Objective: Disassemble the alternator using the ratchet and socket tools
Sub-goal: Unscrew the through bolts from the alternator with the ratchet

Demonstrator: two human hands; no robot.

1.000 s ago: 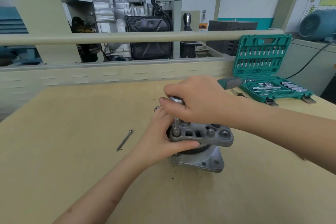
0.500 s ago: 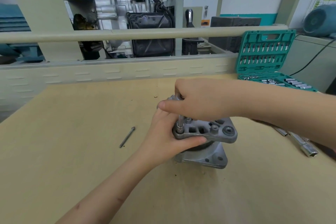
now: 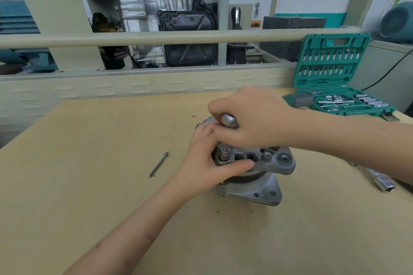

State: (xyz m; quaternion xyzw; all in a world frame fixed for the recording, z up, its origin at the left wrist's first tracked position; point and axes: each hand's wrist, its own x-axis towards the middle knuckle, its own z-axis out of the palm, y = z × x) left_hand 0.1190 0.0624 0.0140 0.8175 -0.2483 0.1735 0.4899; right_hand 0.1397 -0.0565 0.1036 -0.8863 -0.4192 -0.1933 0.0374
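Observation:
The grey metal alternator (image 3: pixel 263 169) stands upright on the wooden table (image 3: pixel 89 185). My left hand (image 3: pixel 205 163) grips its upper housing from the left, thumb along the front rim. My right hand (image 3: pixel 248 118) holds the silver head of the ratchet (image 3: pixel 229 120) from above. Below it a socket (image 3: pixel 223 155) sits on a bolt at the housing's left edge. The ratchet's handle is hidden under my right hand.
A long loose bolt (image 3: pixel 158 165) lies on the table left of the alternator. An open green socket set case (image 3: pixel 335 87) stands at the back right. A metal socket extension (image 3: pixel 380 179) lies at the right under my forearm. A rail and engine display stand behind the table.
My right hand has swung the ratchet head round over the bolt; its silver end now shows in front of my fingers. My left hand keeps its grip on the housing.

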